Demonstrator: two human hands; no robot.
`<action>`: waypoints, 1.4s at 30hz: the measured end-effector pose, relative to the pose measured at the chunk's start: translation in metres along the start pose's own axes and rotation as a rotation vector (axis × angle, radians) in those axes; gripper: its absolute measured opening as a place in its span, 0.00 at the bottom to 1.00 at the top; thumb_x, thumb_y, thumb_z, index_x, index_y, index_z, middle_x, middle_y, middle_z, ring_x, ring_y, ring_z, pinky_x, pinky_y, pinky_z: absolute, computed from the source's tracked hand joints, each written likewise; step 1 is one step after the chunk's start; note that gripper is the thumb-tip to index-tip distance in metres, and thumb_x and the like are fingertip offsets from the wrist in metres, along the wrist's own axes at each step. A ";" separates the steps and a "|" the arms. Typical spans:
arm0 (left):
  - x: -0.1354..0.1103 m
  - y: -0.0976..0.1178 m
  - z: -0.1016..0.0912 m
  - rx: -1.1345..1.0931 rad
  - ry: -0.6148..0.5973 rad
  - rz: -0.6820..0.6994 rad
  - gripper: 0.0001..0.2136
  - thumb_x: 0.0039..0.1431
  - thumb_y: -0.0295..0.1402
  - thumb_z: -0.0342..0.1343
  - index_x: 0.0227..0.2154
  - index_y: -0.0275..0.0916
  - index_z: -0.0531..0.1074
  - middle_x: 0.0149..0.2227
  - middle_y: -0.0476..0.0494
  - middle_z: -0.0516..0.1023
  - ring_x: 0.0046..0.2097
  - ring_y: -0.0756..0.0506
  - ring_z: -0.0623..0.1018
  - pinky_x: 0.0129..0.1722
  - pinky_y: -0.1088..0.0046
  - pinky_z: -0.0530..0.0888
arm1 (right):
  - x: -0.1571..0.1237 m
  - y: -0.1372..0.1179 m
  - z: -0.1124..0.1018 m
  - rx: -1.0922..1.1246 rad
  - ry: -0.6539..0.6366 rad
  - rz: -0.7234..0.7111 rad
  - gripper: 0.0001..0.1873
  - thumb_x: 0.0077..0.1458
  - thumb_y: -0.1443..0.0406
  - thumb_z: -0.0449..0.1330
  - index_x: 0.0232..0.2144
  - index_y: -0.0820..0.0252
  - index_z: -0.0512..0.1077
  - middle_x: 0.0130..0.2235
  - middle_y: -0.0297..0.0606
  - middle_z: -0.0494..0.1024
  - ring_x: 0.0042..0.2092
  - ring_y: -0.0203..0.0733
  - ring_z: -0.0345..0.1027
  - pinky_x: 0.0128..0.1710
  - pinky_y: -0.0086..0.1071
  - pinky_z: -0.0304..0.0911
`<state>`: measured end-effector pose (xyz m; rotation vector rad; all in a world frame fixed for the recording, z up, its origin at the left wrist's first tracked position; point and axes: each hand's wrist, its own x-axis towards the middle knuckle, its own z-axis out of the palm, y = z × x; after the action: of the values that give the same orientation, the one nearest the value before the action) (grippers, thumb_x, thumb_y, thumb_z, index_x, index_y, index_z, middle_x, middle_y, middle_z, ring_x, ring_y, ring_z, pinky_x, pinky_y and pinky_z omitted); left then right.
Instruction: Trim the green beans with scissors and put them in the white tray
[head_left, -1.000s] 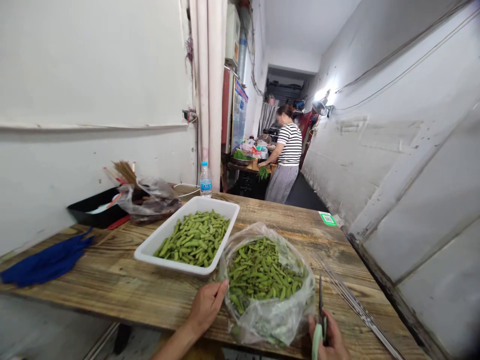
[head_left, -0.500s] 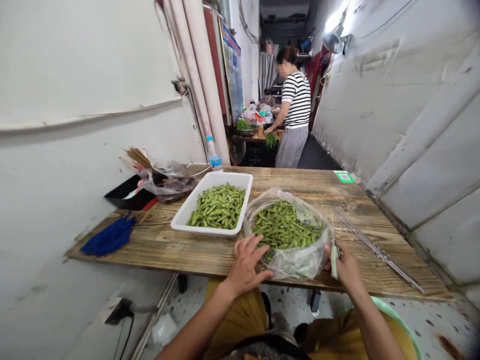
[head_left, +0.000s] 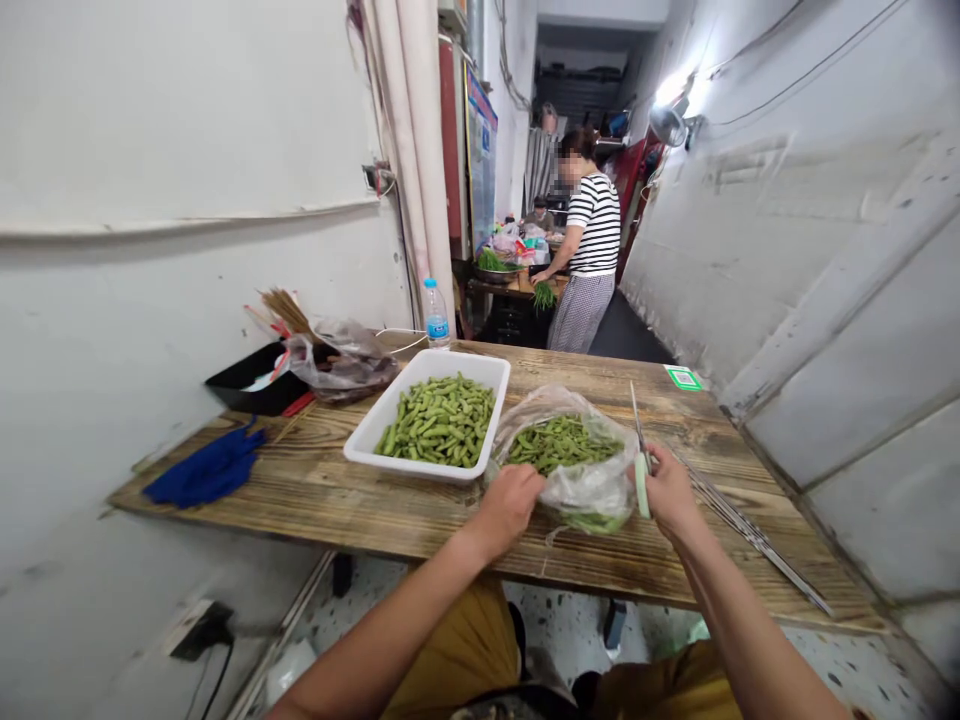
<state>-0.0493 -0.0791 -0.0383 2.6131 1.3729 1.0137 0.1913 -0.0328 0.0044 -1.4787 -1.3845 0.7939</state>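
On the table sits a clear plastic bag (head_left: pixel 592 488) with green edamame pods (head_left: pixel 564 442) inside, its mouth spread open. My left hand (head_left: pixel 514 503) is closed on the near left edge of the bag. In my right hand (head_left: pixel 670 488) are scissors (head_left: pixel 642 472) with pale green handles, blades pointing up and away from me, at the bag's right side. Whether my right fingers also touch the plastic I cannot tell. Left of the bag, a white tray (head_left: pixel 358 440) holds many edamame pods (head_left: pixel 442 420).
Metal skewers (head_left: pixel 757 540) lie on the wooden table (head_left: pixel 420 515) at right. At left are a blue cloth (head_left: pixel 202 468), a black box (head_left: pixel 244 380) and a bag with sticks (head_left: pixel 349 365). A water bottle (head_left: pixel 436 318) stands behind. Beyond, a person (head_left: pixel 592 230) handles green vegetables.
My left hand has gone from spread fingers to a grip on the bag's edge. My right hand has risen with the scissors, whose blades now show. The bag's near side is lifted and gathered.
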 end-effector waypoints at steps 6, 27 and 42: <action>0.015 0.004 -0.033 -0.042 -0.059 0.160 0.10 0.56 0.22 0.44 0.33 0.37 0.70 0.39 0.41 0.74 0.45 0.45 0.70 0.54 0.61 0.61 | 0.015 -0.027 -0.001 -0.003 -0.020 -0.076 0.24 0.39 0.58 0.59 0.40 0.64 0.68 0.26 0.35 0.74 0.22 0.34 0.63 0.21 0.26 0.58; 0.083 0.059 0.051 0.282 -0.779 0.447 0.33 0.42 0.36 0.63 0.55 0.47 0.64 0.59 0.38 0.63 0.62 0.28 0.54 0.56 0.37 0.46 | -0.061 0.070 -0.063 -0.741 0.057 0.161 0.21 0.55 0.56 0.51 0.48 0.61 0.64 0.32 0.46 0.79 0.31 0.49 0.72 0.27 0.32 0.54; 0.140 0.072 0.105 0.271 -1.107 0.135 0.45 0.28 0.32 0.68 0.55 0.61 0.61 0.67 0.52 0.42 0.64 0.24 0.39 0.51 0.30 0.49 | -0.020 0.073 -0.044 -0.596 0.117 0.148 0.16 0.52 0.64 0.53 0.44 0.61 0.65 0.32 0.42 0.78 0.32 0.45 0.71 0.28 0.29 0.56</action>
<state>0.1176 0.0089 -0.0247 2.6512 1.0338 -0.6502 0.2564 -0.0561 -0.0501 -2.0670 -1.5074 0.3803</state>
